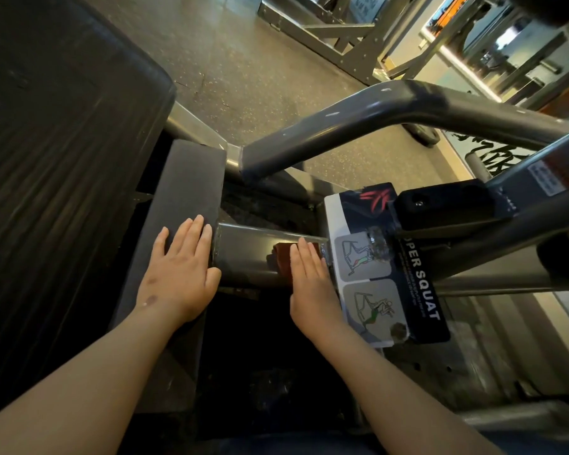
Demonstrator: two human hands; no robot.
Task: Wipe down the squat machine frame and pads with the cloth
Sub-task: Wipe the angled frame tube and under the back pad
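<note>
Placard [418, 290]: white "PER SQUAT" on black; red logo [375, 196] above, two exercise diagrams beside.
Floor [243, 77]: speckled rubber, with other grey frames beyond.
Cloth [280, 261]: reddish-brown, on the glossy grey steel tube [243, 254], pressed under the right hand [311, 280], whose fingers are straight and together.
Left hand [178, 270]: flat on the matte foam pad [184, 185], fingers straight.
</note>
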